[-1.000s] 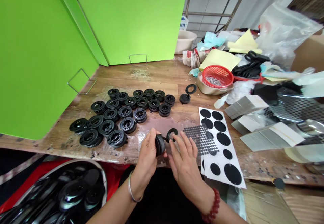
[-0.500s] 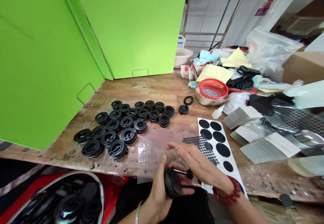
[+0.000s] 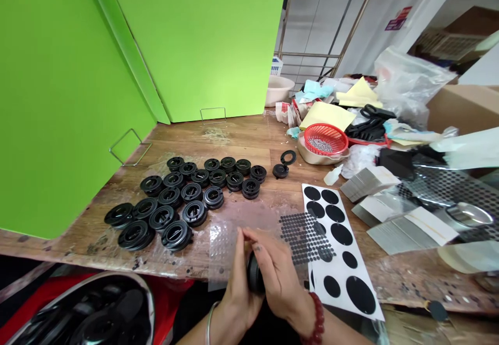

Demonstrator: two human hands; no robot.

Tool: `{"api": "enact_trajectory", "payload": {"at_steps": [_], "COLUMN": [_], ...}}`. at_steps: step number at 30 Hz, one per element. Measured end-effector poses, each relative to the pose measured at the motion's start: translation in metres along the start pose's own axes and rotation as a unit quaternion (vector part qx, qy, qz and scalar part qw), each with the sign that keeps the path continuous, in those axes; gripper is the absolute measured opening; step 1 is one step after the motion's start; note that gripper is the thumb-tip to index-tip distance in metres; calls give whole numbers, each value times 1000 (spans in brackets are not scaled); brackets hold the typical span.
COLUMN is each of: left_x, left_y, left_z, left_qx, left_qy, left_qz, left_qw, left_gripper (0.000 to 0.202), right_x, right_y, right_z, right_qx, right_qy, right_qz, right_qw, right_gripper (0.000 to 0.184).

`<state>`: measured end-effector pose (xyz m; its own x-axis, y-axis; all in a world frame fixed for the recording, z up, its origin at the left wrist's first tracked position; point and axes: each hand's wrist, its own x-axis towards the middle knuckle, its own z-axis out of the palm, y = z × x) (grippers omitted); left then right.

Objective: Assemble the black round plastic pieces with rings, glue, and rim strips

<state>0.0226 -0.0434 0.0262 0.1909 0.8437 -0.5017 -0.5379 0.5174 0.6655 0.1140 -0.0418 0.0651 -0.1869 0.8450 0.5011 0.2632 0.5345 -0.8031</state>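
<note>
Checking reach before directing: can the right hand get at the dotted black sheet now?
Probably yes: the dotted black sheet lies close beside the right hand, with nothing seen blocking the way, though that hand is busy at the round black part.

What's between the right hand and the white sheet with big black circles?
In the head view, a dotted sheet lies between the right hand and the white sheet, partly overlapping the latter.

Black round units [image 3: 191, 193], grouped left on the desk [image 3: 273, 199]: twenty-one. Open unit [image 3: 280, 171], ring raised, farther right: one. Held unit [image 3: 254, 274], near: one. Black discs [image 3: 341, 234] on the top white sheet [image 3: 338, 268], right: at least ten. Dotted sheet [image 3: 295, 236]: one; dots too small to count. Red basket [image 3: 327, 136], far right: one. White bottle [image 3: 332, 176]: one. Bracelets: two, one metal band [image 3: 209, 324], one red-beaded string [image 3: 317, 318].
</note>
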Motion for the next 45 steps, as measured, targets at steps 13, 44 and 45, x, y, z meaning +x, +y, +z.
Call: {"api": "enact_trajectory", "payload": {"at_steps": [13,44,45], "left_x": [29,16,13], "left_y": [22,49,50], "left_z": [-35,-3,-2], "left_qx": [612,-32,-46], "left_qy": [-48,-147,-153], "left_qz": [309,-40,-50], "left_qw": [726,988,986], "left_gripper": [40,67,60], "right_x": [125,24,18], "right_y": [163,25,28], "right_z": [-52,-56,-55], "right_qx": [-308,157,171], "right_qy": [113,-4,-17], "right_qz": [162,105,111], "right_qw": [931,982,979], "right_gripper": [39,48,47]}}
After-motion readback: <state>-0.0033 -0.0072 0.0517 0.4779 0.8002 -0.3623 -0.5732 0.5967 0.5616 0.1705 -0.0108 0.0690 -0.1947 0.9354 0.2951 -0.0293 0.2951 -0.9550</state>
